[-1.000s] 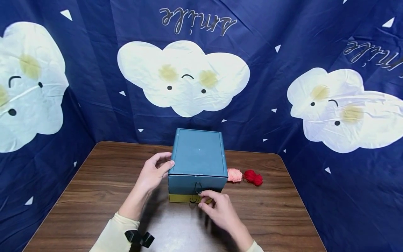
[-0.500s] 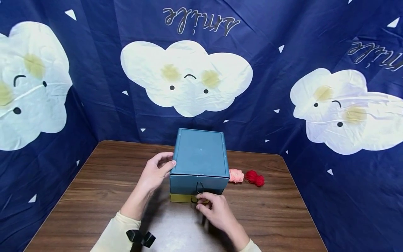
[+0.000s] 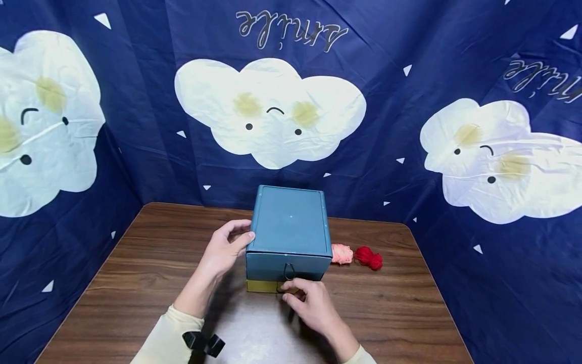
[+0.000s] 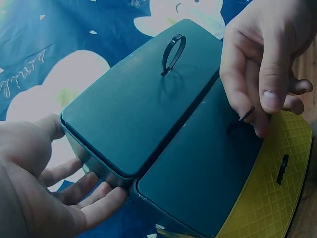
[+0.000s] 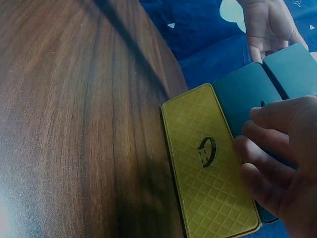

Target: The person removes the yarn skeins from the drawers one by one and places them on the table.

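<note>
A teal box [image 3: 291, 220] stands with two teal drawer fronts [image 4: 138, 109] and a yellow quilted drawer front [image 5: 208, 163] below them, each with a black loop pull. All the fronts look closed. My left hand [image 3: 227, 245] rests against the box's left side, fingers spread along its edge. My right hand [image 3: 313, 303] is at the lower teal front, with curled fingertips at its black loop [image 4: 240, 121]. The loop's end sits between finger and thumb; the fingers hide part of it. The upper loop [image 4: 173, 54] and the yellow front's loop [image 5: 208, 152] are untouched.
A pink yarn bundle [image 3: 342, 254] and a red yarn bundle [image 3: 369, 258] lie to the right of the box on the wooden table [image 3: 386, 303]. A dark blue curtain [image 3: 386, 40] with white clouds hangs behind and on both sides.
My right hand has shifted slightly left, its fingertips coming up to the loop. My left hand stays against the box, and no drawer has visibly moved.
</note>
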Demonstrator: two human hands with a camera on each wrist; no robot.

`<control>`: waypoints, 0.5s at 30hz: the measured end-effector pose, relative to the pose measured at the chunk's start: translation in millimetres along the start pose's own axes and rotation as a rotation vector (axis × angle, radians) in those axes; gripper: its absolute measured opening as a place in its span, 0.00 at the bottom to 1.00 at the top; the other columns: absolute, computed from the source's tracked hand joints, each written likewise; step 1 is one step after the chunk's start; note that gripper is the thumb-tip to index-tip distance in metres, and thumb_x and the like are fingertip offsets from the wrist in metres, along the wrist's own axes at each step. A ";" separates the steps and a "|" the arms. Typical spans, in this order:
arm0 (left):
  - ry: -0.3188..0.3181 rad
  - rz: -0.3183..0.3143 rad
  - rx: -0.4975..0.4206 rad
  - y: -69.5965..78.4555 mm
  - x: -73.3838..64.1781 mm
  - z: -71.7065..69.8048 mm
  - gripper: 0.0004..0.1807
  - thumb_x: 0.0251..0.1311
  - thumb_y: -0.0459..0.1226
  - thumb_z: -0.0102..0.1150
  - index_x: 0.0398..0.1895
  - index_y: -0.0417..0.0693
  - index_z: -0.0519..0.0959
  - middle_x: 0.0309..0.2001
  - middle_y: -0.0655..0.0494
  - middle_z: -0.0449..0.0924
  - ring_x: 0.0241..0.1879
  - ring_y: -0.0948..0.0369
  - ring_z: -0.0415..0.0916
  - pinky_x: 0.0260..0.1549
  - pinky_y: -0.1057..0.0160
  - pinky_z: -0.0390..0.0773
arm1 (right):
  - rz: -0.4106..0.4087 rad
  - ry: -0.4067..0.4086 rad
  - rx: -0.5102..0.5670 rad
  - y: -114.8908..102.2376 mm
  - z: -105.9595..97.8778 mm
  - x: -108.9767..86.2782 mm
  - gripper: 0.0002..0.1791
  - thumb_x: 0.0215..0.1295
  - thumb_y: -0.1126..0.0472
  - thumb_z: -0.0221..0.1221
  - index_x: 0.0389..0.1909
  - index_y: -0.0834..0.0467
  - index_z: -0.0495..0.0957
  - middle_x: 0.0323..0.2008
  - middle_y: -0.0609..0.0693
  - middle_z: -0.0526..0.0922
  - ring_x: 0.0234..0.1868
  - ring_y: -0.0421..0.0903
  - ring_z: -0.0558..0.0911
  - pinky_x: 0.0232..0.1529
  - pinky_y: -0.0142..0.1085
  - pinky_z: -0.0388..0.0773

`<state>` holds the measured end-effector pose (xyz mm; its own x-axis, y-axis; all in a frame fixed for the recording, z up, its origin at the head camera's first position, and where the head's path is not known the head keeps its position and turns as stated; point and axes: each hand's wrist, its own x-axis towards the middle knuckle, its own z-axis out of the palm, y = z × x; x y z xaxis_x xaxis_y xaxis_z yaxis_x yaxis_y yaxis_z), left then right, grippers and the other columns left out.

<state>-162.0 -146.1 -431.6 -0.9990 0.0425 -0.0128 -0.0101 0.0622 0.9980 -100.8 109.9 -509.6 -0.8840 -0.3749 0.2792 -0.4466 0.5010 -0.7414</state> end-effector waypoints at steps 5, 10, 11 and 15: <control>-0.007 -0.001 0.000 -0.5 0.8 -0.6 0.24 0.70 0.37 0.63 0.67 0.40 0.74 0.60 0.39 0.76 0.47 0.65 0.78 0.42 0.67 0.82 | -0.033 0.052 0.003 0.0 1.6 -1.8 0.04 0.63 0.62 0.70 0.37 0.48 0.87 0.34 0.39 0.89 0.24 0.33 0.79 0.27 0.25 0.76; -0.010 -0.003 0.017 -2.4 1.9 -1.8 0.24 0.70 0.37 0.63 0.66 0.41 0.74 0.60 0.40 0.76 0.48 0.63 0.78 0.43 0.65 0.82 | -0.059 0.060 0.018 -1.8 2.8 -4.3 0.03 0.62 0.61 0.71 0.36 0.50 0.87 0.31 0.36 0.87 0.24 0.32 0.76 0.26 0.25 0.75; -0.010 -0.003 0.019 -2.6 1.9 -2.0 0.24 0.70 0.38 0.63 0.66 0.41 0.74 0.60 0.40 0.76 0.48 0.63 0.78 0.43 0.65 0.82 | -0.056 0.058 0.019 -2.4 2.8 -4.8 0.03 0.63 0.60 0.72 0.36 0.51 0.87 0.31 0.35 0.86 0.24 0.31 0.76 0.26 0.25 0.75; -0.011 -0.004 0.020 -3.1 1.7 -2.4 0.24 0.70 0.38 0.64 0.66 0.41 0.74 0.60 0.40 0.76 0.48 0.63 0.78 0.43 0.65 0.82 | -0.052 0.050 0.011 -5.8 2.4 -7.4 0.02 0.64 0.57 0.71 0.35 0.47 0.87 0.32 0.32 0.86 0.28 0.29 0.76 0.29 0.28 0.77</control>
<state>-163.8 -148.6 -434.6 -0.9984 0.0531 -0.0174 -0.0130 0.0821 0.9965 -91.4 107.8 -508.8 -0.8654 -0.3610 0.3476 -0.4911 0.4728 -0.7316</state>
